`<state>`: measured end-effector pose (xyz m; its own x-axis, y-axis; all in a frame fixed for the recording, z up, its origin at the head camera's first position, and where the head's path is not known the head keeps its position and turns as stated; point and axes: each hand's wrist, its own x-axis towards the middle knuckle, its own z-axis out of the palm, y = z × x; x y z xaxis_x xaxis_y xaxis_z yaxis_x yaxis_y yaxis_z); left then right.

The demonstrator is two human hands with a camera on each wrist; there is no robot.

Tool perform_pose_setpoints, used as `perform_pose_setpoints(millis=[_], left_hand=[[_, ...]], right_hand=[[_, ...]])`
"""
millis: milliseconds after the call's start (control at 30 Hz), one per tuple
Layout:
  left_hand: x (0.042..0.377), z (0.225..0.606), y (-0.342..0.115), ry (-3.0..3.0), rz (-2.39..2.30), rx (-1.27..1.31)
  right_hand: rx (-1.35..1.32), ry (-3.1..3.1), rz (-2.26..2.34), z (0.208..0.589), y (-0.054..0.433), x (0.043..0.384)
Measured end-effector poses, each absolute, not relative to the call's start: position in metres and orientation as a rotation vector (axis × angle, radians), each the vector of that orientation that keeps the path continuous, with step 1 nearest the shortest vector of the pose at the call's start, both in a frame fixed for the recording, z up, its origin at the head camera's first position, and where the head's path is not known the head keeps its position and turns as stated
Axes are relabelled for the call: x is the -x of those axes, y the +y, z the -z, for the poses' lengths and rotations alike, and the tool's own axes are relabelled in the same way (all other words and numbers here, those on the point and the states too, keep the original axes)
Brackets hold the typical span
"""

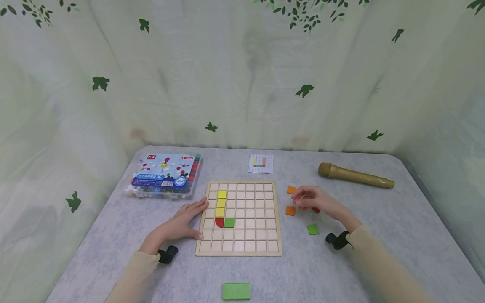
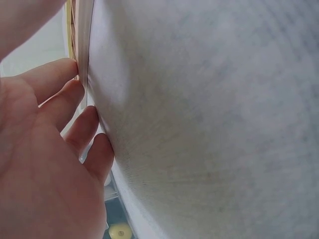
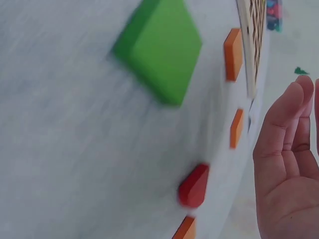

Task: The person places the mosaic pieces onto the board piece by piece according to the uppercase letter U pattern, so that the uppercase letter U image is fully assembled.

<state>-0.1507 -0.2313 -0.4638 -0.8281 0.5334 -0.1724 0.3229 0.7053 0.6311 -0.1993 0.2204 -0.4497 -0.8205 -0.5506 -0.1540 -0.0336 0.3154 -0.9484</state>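
A wooden grid board (image 1: 238, 254) lies flat on the table. Its left edge is touched by the fingers and thumb of my left hand (image 1: 179, 223), which are spread and hold nothing else. Three yellow square tiles (image 1: 221, 203) form a column in the board, above a red rounded tile (image 1: 219, 223) and a green square tile (image 1: 229, 223). To the right of the board, my right hand (image 1: 320, 202) hovers over loose tiles with fingers loosely bent and nothing visible in them. Around it lie orange tiles (image 1: 290, 211), a red tile (image 3: 194, 185) and a green tile (image 1: 313, 229).
A printed grid card (image 1: 261, 163) lies behind the board. A clear plastic box (image 1: 163, 176) with a colourful label sits at the back left, a gold microphone-shaped object (image 1: 356, 175) at the back right. Near the front is a green rectangular block (image 1: 236, 291).
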Motion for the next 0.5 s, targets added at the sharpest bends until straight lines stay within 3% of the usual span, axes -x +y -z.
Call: perform_pose_setpoints(millis=[500], left_hand=[[0.151,0.465,-0.232,2.567,-0.878,-0.667]], right_hand=[[0.349,2.227,1.473,0.456,0.275,0.178]])
